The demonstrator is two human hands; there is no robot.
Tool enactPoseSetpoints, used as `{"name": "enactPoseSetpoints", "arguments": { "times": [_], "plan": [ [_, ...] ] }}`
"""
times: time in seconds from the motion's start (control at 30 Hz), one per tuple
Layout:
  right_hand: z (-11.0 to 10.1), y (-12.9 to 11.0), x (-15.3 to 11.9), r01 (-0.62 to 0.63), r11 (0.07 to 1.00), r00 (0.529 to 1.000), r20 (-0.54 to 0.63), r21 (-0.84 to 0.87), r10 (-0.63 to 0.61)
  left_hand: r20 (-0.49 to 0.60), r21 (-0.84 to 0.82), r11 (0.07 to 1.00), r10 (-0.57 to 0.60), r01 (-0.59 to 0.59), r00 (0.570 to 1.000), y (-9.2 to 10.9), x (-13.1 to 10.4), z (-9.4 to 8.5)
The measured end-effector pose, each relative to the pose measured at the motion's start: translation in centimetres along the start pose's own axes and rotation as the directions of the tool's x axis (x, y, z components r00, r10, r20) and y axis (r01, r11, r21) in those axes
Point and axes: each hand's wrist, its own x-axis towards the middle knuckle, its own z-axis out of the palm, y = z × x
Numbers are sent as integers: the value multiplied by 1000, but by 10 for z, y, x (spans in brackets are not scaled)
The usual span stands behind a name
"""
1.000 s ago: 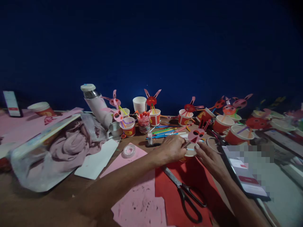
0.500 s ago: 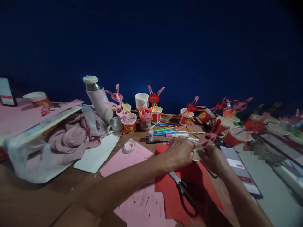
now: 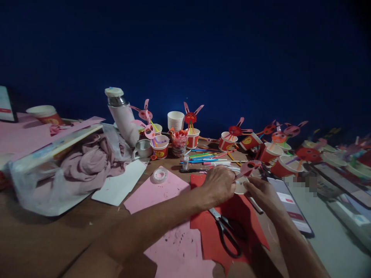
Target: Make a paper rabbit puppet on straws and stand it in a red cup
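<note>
Over the red paper, a white-mouthed paper cup is held between my two hands, its opening toward me. My left hand is closed, its curled fingers at the cup's left side. My right hand grips the cup's right side, thumb near the rim. A pink paper rabbit head with dark eye shapes leans just above the cup; its lower part is hidden by the hands. Below them, black-handled scissors lie partly spread on the red paper.
Pink paper and a tape roll lie to the left. Coloured sticks are behind my hands. Several rabbit-decorated cups line the wall. A phone is at right, a thermos and bagged cloth at left.
More of the cup's inside shows now, as my right hand has shifted slightly right and its fingers have loosened. The rabbit head has moved a little left. The view has shifted slightly.
</note>
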Motion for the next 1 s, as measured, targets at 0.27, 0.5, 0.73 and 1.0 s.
{"name": "enactPoseSetpoints", "arguments": {
  "times": [0.27, 0.5, 0.73, 1.0],
  "plan": [
    [0, 3, 4, -4, 978, 998, -62, -208, -9, -21, -2, 1000, 11, -11, 1000, 5, 2, 3],
    [3, 3, 5, -2, 958, 996, -89, -287, -24, -15, 15, 1000, 24, -24, 1000, 5, 1, 2],
    [3, -1, -2, -3, 977, 995, -96, -212, -18, -13, 18, 1000, 8, -7, 1000, 5, 3, 3],
    [1, -3, -20, 133, 963, 968, -178, -236, -178, -9, 11, 1000, -26, 26, 1000, -1, 3, 6]
  ]
}}
